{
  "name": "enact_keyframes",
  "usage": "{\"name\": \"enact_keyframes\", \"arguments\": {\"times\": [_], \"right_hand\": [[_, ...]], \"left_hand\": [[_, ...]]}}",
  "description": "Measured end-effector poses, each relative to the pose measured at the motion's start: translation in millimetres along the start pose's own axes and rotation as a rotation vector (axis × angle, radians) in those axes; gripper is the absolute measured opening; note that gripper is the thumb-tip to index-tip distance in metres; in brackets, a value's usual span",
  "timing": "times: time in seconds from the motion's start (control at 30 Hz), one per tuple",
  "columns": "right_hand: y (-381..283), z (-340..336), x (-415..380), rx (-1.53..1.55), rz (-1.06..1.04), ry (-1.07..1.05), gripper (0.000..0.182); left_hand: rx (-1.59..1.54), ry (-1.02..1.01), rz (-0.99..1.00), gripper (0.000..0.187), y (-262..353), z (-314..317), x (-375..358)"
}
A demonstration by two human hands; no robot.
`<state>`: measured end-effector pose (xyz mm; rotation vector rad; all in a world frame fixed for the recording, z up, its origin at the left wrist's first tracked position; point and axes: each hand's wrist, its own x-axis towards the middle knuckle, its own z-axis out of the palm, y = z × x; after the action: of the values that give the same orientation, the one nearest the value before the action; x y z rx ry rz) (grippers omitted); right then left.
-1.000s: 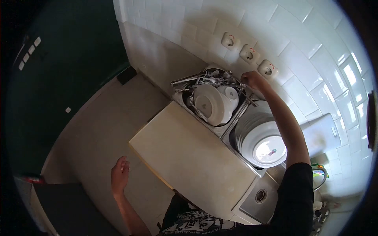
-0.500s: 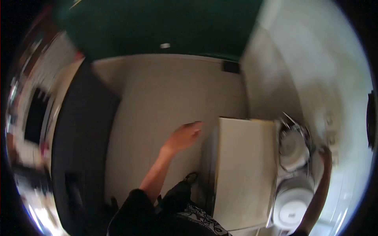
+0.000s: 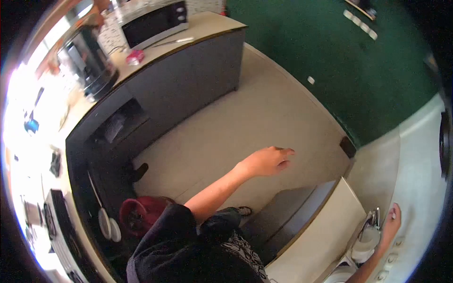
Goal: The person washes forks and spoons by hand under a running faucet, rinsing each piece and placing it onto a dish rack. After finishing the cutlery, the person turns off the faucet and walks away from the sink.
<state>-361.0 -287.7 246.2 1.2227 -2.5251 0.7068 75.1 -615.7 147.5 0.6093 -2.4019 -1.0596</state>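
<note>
My left hand [image 3: 271,160] is stretched out over the pale floor, fingers loosely extended and holding nothing. At the far right, my right hand [image 3: 391,220] is raised beside the white wall, its fingers curled. A small pale spot shows among those fingers, too small to make out. Just left of that hand stands a dish rack with cutlery [image 3: 373,220] and a stack of white bowls [image 3: 366,245]. White plates [image 3: 340,275] sit nearer to me, partly cut off by the frame's lower edge.
A cream countertop [image 3: 321,231] lies beside the rack. Across the floor, a long grey counter carries a microwave [image 3: 153,29], a kettle [image 3: 87,63], a knife [image 3: 174,42] and a pink packet [image 3: 135,57]. A red bin [image 3: 148,212] stands close on the left, near hanging pans [image 3: 104,224].
The view has swung, bringing the microwave counter and red bin into sight. My right hand now appears farther forward along the wall, past the bowls. My left hand is still held out over the floor.
</note>
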Motion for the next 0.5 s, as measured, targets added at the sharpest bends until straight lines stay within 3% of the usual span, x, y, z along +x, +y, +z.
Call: {"name": "enact_keyframes", "arguments": {"times": [0.13, 0.23, 0.5], "right_hand": [[-132, 66, -13, 0.084, -0.07, -0.197, 0.025], [-190, 120, -10, 0.099, -0.297, -0.363, 0.025], [-361, 270, -11, 0.273, -0.568, -0.723, 0.027]], "left_hand": [[0.042, 0.096, -0.147, 0.032, -31, -56, -69], [0.107, 0.229, -0.253, 0.033, -44, -92, -114], [0.17, 0.521, -0.61, 0.033, -87, -158, -233]]}}
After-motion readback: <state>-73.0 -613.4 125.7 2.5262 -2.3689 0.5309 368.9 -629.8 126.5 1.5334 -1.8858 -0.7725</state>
